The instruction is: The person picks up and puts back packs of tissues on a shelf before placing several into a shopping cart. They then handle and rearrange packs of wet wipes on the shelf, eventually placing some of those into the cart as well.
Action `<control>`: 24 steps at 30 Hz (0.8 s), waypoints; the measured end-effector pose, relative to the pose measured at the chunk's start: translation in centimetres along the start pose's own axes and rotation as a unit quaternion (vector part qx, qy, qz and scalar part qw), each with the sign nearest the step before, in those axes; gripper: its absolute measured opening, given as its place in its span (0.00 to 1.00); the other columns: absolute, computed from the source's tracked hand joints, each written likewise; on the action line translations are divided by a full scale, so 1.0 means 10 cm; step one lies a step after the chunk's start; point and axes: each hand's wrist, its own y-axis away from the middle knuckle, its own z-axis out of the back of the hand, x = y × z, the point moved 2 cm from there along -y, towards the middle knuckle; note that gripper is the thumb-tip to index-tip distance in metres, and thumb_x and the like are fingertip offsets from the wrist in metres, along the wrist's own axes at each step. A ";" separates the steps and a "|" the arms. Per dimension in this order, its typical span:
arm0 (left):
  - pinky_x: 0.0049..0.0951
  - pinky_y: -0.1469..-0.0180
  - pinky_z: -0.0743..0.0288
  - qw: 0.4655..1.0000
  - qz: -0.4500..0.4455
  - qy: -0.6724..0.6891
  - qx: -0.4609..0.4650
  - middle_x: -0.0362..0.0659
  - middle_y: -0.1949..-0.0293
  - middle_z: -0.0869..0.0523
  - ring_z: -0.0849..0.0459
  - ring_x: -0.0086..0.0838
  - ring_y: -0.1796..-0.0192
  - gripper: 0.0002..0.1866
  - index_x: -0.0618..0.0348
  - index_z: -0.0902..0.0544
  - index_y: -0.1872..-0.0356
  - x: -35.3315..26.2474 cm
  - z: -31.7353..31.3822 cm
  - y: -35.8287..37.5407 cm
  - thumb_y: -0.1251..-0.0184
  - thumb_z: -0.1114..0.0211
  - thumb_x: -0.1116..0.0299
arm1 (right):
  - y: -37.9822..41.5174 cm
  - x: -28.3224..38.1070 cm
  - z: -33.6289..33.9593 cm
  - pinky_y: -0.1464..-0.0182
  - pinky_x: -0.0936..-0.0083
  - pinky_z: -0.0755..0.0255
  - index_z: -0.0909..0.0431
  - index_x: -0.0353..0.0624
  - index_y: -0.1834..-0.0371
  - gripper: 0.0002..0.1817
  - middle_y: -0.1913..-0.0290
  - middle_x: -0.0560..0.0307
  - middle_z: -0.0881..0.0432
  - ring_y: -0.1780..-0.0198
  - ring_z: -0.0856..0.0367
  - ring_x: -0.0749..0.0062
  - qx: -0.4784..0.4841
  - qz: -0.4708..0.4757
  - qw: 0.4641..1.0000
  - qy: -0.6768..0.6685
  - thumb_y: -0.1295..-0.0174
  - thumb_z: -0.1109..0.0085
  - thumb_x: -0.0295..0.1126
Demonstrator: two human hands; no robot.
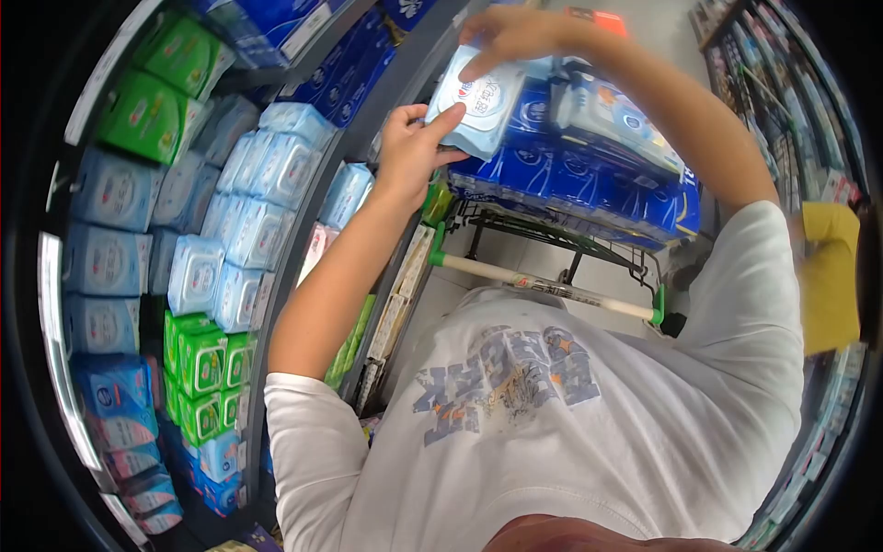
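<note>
A white and light-blue wipes pack (480, 103) is held between both hands at the upper middle, above the near left side of the loaded cart. My left hand (416, 152) grips its lower left side, with the thumb on the front face. Over the top edge of the pack reaches my right hand (504, 39), its fingers bent onto the upper part. Beneath and to the right, blue plastic-wrapped packs (570, 179) fill the cart, and a pale printed package (616, 120) lies on top of them.
On the left, shelves (267, 354) hold stacked light-blue wipes packs (262, 170), green packs (204, 368) and blue packs (115, 391). The cart handle (543, 287) crosses in front of my body. More stocked shelves (773, 101) and a yellow object (828, 276) are on the right.
</note>
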 end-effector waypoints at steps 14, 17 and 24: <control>0.41 0.44 0.16 0.997 0.046 0.057 0.003 0.55 0.50 0.18 0.14 0.38 0.49 0.23 0.72 0.28 0.46 0.39 -0.56 -0.24 0.29 0.32 0.62 | 0.40 -0.39 -0.12 0.42 0.64 0.24 0.21 0.37 0.38 0.36 0.46 0.40 0.16 0.45 0.16 0.51 -0.121 -0.071 0.974 0.180 0.45 0.28 0.51; 0.38 0.46 0.15 0.995 0.048 0.082 0.023 0.51 0.50 0.17 0.14 0.35 0.50 0.23 0.71 0.26 0.46 0.46 -0.48 -0.23 0.30 0.30 0.63 | 0.49 -0.24 -0.15 0.42 0.61 0.24 0.20 0.40 0.40 0.32 0.46 0.43 0.17 0.45 0.17 0.50 -0.134 -0.052 0.961 0.235 0.44 0.29 0.48; 0.26 0.48 0.20 0.974 -0.097 -0.203 0.040 0.45 0.47 0.19 0.18 0.25 0.48 0.28 0.68 0.21 0.43 0.55 -0.32 -0.23 0.40 0.21 0.65 | 0.66 0.06 -0.18 0.37 0.59 0.26 0.23 0.41 0.35 0.40 0.36 0.43 0.24 0.38 0.21 0.47 -0.018 -0.038 0.956 0.290 0.51 0.24 0.50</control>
